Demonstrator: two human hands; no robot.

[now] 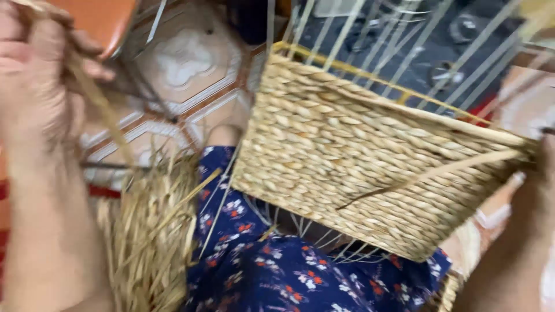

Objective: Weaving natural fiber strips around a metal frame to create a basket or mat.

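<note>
Basket point(370, 156), half woven from pale straw, tilts on the lap, its long axis running from upper left down to right. Right hand point(540, 190) touches its far right corner, grip unclear. Left hand point(34, 75), well apart, pinches a loose strand point(101, 107) above a straw bundle point(153, 231).

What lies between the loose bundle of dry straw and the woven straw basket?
In the head view, dark blue floral cloth over the person's lap fills the stretch between the straw bundle and the woven basket.
</note>
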